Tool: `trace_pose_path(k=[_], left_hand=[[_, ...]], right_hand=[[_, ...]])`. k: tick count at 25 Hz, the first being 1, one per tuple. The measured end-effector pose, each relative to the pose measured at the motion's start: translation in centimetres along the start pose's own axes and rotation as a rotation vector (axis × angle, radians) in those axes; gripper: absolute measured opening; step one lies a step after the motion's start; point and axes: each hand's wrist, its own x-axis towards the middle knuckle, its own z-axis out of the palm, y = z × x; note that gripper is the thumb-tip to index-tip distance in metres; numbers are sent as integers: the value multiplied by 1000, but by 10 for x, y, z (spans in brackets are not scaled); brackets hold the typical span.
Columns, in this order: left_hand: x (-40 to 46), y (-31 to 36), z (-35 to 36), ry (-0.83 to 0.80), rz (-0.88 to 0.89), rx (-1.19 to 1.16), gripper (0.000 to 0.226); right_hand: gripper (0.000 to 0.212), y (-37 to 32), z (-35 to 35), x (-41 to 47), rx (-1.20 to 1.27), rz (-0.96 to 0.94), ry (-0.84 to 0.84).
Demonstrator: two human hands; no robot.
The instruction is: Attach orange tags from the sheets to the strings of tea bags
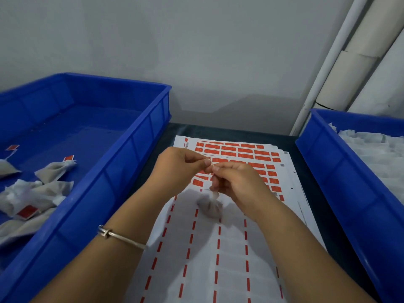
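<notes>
A blurred grey tea bag [209, 205] hangs below my right hand [237, 183], whose curled fingers hold its top. My left hand [181, 166] meets the right one at the fingertips, and both pinch something small between them; it is too small to tell whether that is the string or a tag. Under the hands lie white sheets [231, 254] whose near rows are peeled bare. Orange tags [238, 150] still fill the far rows.
A blue crate [122, 162] at the left holds several tea bags with orange tags [28, 212]. Another blue crate [341, 171] at the right is filled with white tea bags [380, 154]. A grey wall and white pipes [323, 68] stand behind the dark table.
</notes>
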Motion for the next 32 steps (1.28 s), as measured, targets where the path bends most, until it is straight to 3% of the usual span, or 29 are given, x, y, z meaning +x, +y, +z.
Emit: trace_pose_path(k=[2, 5, 8, 11, 15, 18, 21, 28, 32], left_hand=[[6, -12, 2, 17, -28, 85, 25], [13, -32, 12, -120, -140, 404, 45], [19, -46, 24, -115, -127, 654, 44], [26, -48, 24, -86, -83, 614, 29], [31, -33, 19, -91, 37, 618, 26], [22, -24, 18, -11, 106, 649, 32], [-1, -23, 26, 167, 246, 713, 38], [-13, -31, 38, 71, 168, 496, 40], [-8, -34, 36, 25, 84, 282, 31]], right_hand=[[22, 3, 4, 15, -61, 4, 48], [16, 10, 6, 29, 11, 45, 63], [14, 20, 10, 40, -71, 36, 96], [9, 28, 12, 49, -293, 61, 93], [23, 26, 5, 54, -483, 122, -35], [11, 23, -7, 54, -434, 129, -80], [14, 23, -14, 52, -413, 133, -67], [24, 25, -18, 47, -194, 58, -62], [34, 26, -18, 42, -148, 10, -82]])
